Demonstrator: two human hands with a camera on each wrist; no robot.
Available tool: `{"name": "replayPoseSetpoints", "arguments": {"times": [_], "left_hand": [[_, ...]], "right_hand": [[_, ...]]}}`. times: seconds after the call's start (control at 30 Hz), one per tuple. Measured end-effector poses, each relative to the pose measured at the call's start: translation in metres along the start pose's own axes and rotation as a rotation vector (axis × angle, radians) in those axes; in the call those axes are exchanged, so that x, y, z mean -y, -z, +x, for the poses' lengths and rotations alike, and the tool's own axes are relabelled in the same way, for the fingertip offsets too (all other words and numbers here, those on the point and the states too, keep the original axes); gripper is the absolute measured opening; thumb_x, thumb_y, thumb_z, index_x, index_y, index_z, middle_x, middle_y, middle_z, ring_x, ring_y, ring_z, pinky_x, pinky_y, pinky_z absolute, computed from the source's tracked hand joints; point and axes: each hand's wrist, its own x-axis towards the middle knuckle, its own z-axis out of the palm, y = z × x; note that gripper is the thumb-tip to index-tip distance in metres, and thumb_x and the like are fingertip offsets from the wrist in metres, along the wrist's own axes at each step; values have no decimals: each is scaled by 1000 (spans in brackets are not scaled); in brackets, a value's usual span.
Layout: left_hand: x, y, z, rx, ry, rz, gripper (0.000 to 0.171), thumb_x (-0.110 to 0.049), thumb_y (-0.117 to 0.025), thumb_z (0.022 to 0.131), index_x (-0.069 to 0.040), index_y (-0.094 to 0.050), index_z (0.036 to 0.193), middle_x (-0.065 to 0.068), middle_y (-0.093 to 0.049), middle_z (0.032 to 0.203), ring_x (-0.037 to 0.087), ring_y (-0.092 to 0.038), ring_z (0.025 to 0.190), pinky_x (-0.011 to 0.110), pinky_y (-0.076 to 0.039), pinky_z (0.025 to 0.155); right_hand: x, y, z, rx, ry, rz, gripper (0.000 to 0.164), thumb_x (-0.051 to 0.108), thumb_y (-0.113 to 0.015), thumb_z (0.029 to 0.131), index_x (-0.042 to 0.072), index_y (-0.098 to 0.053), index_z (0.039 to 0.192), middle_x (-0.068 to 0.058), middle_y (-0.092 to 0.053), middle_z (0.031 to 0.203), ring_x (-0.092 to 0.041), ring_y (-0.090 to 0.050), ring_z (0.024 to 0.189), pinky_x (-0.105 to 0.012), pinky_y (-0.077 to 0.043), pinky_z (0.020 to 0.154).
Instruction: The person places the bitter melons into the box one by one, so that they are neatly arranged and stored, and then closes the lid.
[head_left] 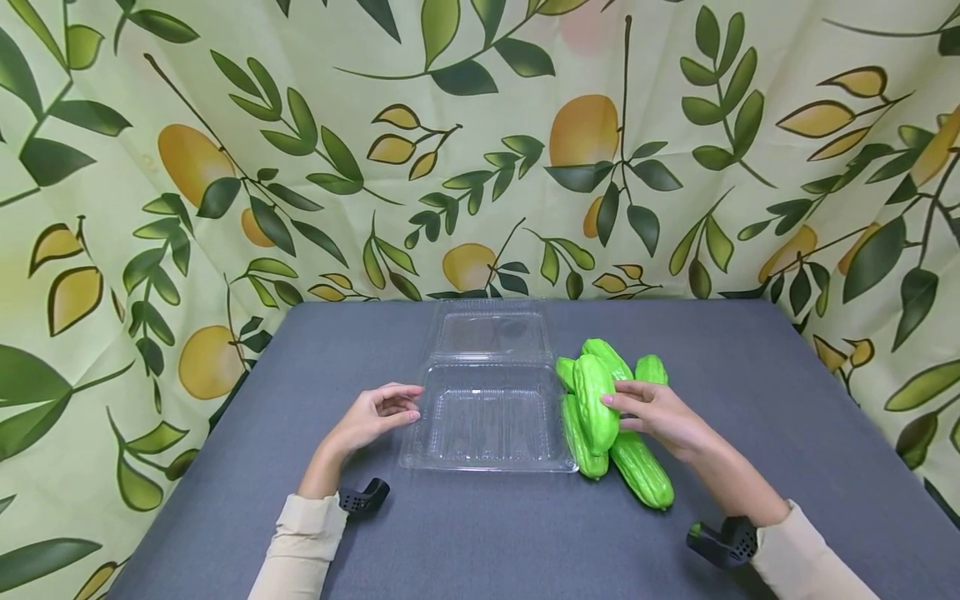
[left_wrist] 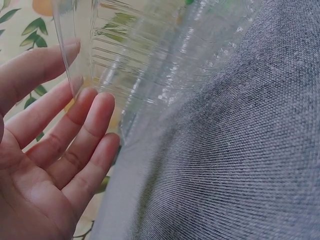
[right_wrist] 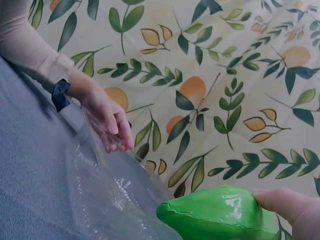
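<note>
A glossy, bright green bitter melon [head_left: 594, 400] is held by my right hand [head_left: 660, 412], thumb and fingers at its right side. Its pointed end [right_wrist: 200, 212] faces the container in the right wrist view. Other bitter melons [head_left: 641, 471] lie in a loose pile under and around it. Left of the pile, a clear plastic clamshell container [head_left: 491, 425] lies with its lid [head_left: 491, 333] folded back. At the container's left rim is my left hand [head_left: 375, 414], thumb and fingers apart and loosely extended; the left wrist view shows its fingertips [left_wrist: 102, 102] right at the clear wall.
A grey cloth-covered table [head_left: 480, 533] carries everything. Behind it and at both sides hangs a curtain [head_left: 480, 167] printed with leaves and oranges. Black wrist cameras sit on the left wrist [head_left: 365, 497] and right wrist [head_left: 723, 542].
</note>
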Motion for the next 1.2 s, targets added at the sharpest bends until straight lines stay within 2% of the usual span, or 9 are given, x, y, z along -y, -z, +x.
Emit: {"name": "replayPoseSetpoints", "arguments": {"times": [0.33,0.57,0.83,1.2], "left_hand": [[2,-1,1,0,-1,-1,46,-5,-68,87,15,-53,126,36,-55,120,-6,-61,90,12,-52,81],[1,-1,0,-1,6,7,46,-5,-68,87,14,-54,126,36,-56,119,-6,-61,89,12,-52,80],[1,-2,0,-2,16,-1,46,-5,-68,87,14,-53,126,38,-57,117,-5,-61,89,13,-53,80],[1,-2,0,9,38,-26,47,-6,-67,88,14,-51,128,38,-55,123,-5,-61,90,13,-53,80]], "right_hand": [[6,-8,3,5,19,31,79,33,-54,98,-12,-14,149,-31,-16,157,-47,-33,140,-47,-42,111],[7,-17,8,-5,21,55,77,32,-56,97,-11,-18,148,-30,-20,156,-47,-38,137,-51,-39,113],[16,-28,13,10,50,90,75,29,-56,97,-12,-19,148,-30,-19,156,-46,-34,139,-46,-43,110],[21,-47,28,7,49,140,74,27,-58,95,-11,-24,147,-30,-26,154,-45,-41,135,-45,-46,107]]}}
